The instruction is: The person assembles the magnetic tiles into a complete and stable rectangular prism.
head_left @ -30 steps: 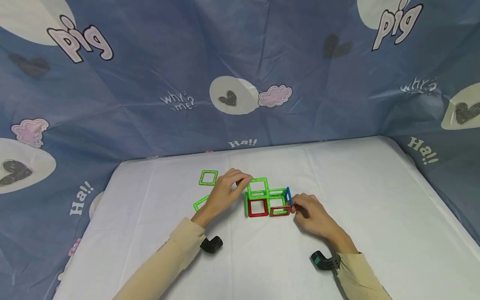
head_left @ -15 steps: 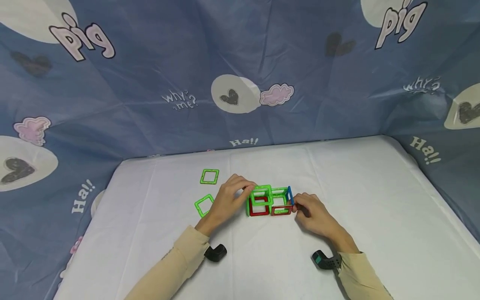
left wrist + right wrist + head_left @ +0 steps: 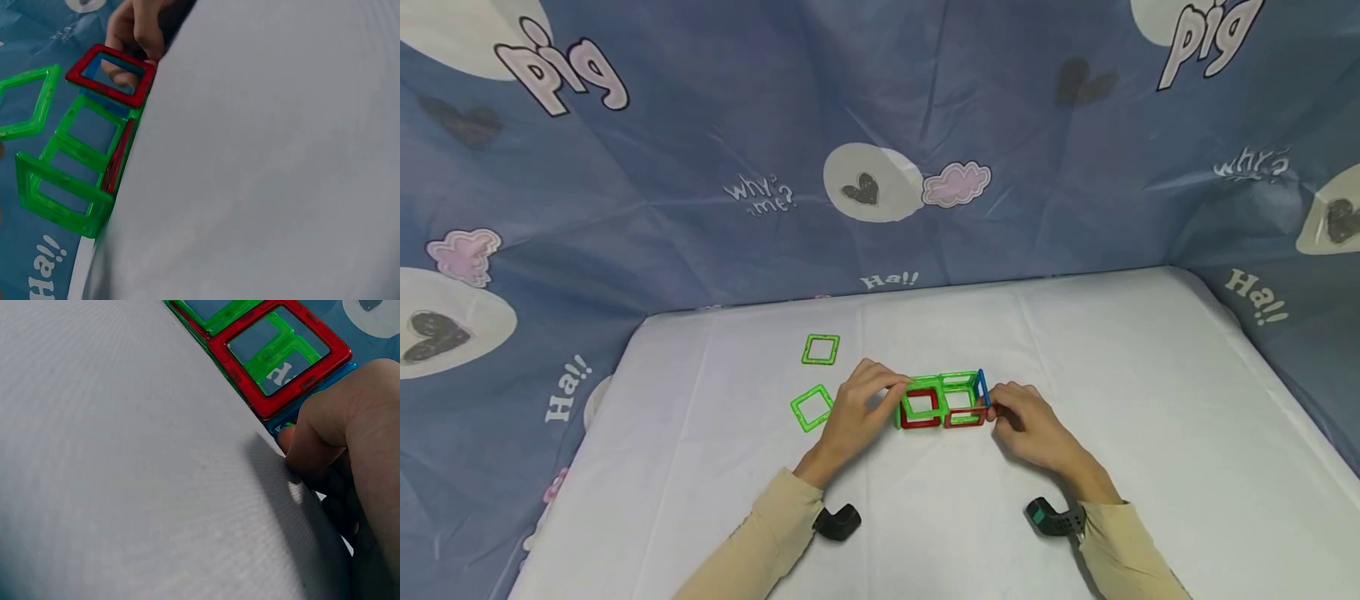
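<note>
A low box of magnetic square frames (image 3: 942, 402) stands mid-table, with red (image 3: 964, 417) and green sides and a blue frame (image 3: 981, 388) at its right end. My left hand (image 3: 898, 389) pinches the green frame (image 3: 921, 398) that lies flat on the box's left top. At the right end, my right hand (image 3: 992, 409) grips the corner by the blue frame. The left wrist view shows the red frame (image 3: 111, 75), green frames (image 3: 59, 187) and the right hand's fingers (image 3: 134, 32). In the right wrist view a curled finger (image 3: 334, 422) sits beside the red frame (image 3: 279, 355).
Two loose green square frames lie left of the box, one farther back (image 3: 820, 349) and one nearer (image 3: 811, 407). The white tablecloth (image 3: 1150, 400) is ringed by a blue printed cloth backdrop (image 3: 880, 125). Black wrist cameras (image 3: 838, 522) (image 3: 1049, 517) hang under both sleeves.
The green frame under my left hand stood upright on the box; it has tipped forward and now lies flat as the top. My right hand has stayed at the right end.
</note>
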A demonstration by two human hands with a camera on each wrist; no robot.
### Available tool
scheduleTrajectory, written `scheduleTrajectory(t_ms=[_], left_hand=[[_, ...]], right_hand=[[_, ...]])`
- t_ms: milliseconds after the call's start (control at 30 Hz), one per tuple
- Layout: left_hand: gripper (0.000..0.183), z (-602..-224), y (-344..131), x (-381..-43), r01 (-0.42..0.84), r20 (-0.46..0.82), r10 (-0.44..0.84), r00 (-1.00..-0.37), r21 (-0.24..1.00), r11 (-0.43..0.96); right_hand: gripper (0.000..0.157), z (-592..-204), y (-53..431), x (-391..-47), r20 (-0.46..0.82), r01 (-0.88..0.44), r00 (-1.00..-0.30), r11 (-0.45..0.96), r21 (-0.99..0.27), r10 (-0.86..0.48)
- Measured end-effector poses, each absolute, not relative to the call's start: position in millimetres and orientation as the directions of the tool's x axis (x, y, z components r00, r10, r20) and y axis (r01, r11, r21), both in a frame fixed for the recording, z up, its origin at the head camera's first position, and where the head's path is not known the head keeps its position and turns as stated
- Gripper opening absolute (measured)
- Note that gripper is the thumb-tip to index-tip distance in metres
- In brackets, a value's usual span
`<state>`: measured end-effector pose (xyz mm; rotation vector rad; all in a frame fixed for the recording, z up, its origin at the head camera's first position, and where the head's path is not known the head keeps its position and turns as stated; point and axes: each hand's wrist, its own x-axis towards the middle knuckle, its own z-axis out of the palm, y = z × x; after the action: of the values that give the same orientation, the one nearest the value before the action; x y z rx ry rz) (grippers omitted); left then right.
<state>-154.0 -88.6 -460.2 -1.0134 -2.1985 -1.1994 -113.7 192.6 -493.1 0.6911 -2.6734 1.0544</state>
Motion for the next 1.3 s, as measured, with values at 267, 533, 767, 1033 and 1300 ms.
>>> scheduleTrajectory(t_ms=[267, 533, 767, 1033, 1300], left_hand=[[0.011, -473, -88, -148, 0.76, 0.703, 0.298, -0.645, 0.553, 0.34], [0.013, -475, -87, -146, 0.767, 0.715, 0.285, -0.638, 0.555, 0.323], [0.013, -477, -90, -144, 0.773, 0.715, 0.303, -0.63, 0.54, 0.333], [0.01, -477, -92, -144, 0.782, 0.719, 0.32, -0.618, 0.516, 0.351], [0.009, -479, -91, -144, 0.815, 0.732, 0.365, -0.575, 0.477, 0.328]], right_hand=[[0.023, -491, 192, -113, 0.322, -0.479, -0.878, 0.644, -0.596, -0.355], [0.023, -489, 194, -115, 0.346, -0.494, -0.87, 0.632, -0.598, -0.352], [0.024, -490, 193, -115, 0.342, -0.497, -0.867, 0.623, -0.603, -0.361], [0.024, -487, 192, -118, 0.346, -0.503, -0.865, 0.619, -0.604, -0.365], [0.024, -489, 191, -115, 0.348, -0.5, -0.866, 0.625, -0.6, -0.359]])
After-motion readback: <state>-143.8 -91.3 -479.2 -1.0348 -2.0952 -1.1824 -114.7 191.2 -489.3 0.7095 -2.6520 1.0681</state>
